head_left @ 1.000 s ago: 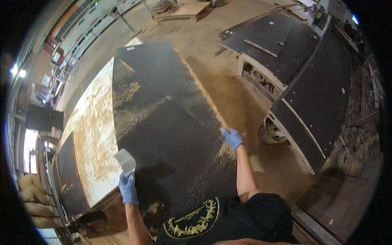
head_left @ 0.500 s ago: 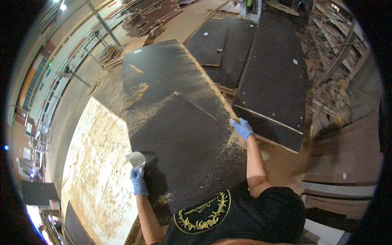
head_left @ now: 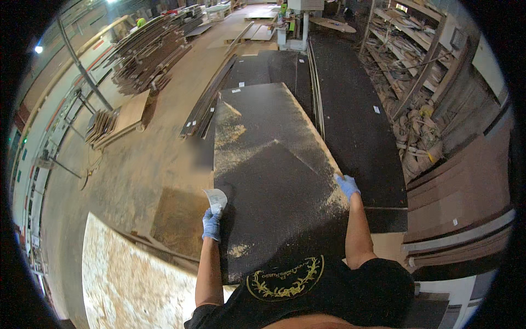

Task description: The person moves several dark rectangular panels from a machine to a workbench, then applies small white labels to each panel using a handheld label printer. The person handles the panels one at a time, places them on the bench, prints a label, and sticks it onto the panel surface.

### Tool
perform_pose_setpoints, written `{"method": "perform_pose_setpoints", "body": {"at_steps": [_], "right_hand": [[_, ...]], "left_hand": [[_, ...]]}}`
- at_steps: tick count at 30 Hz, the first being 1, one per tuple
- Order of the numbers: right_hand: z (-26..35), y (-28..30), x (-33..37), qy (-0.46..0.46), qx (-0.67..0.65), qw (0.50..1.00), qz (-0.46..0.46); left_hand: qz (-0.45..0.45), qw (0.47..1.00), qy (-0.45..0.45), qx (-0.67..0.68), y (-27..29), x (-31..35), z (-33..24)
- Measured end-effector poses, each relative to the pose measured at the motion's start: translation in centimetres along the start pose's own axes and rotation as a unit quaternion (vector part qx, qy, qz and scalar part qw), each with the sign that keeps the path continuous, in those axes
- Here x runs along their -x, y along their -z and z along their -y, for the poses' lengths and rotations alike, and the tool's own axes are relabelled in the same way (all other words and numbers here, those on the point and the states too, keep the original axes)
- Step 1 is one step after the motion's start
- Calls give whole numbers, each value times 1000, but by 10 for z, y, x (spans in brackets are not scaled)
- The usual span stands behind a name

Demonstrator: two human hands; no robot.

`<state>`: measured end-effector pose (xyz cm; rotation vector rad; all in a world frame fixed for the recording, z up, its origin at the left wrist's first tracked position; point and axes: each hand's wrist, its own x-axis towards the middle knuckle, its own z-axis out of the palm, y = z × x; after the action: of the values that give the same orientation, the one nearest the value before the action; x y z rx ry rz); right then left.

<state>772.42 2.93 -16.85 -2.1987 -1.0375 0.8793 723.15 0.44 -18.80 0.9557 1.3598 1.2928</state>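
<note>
A large black-faced panel (head_left: 268,186) with a light wooden edge stretches away in front of me, streaked with pale sawdust. On its right edge, my gloved right hand (head_left: 347,187) is closed with the fingers wrapped round the rim. By the left edge, my gloved left hand (head_left: 211,225) is closed on a curved white paper sheet (head_left: 215,198). Whether those left fingers also grip the panel's edge I cannot tell. Both gloves are blue. The panel's near end is partly hidden by my black shirt.
More black panels (head_left: 356,109) lie to the right and beyond. A pale, dusty board (head_left: 131,274) is at the lower left. Stacked wood (head_left: 148,60) stands at the far left, a rack of scraps (head_left: 411,55) at the far right, and brown sheets (head_left: 466,181) at the right.
My view has shifted, so more of the far floor shows. The panel and both hands appear further right in the picture, and the pale board sits lower. Both hands keep their grips.
</note>
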Motion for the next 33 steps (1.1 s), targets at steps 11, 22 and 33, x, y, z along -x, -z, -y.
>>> {"method": "perform_pose_setpoints", "body": {"at_steps": [11, 22, 33], "right_hand": [[163, -58, -89, 33, -149, 988, 16], [56, -141, 98, 272, -90, 882, 374], [-57, -163, 312, 361, 83, 649, 665]], "left_hand": [[61, 973, -113, -191, 5, -302, -47], [0, 994, 56, 89, -59, 37, 54], [-441, 896, 19, 55, -62, 455, 90]]}}
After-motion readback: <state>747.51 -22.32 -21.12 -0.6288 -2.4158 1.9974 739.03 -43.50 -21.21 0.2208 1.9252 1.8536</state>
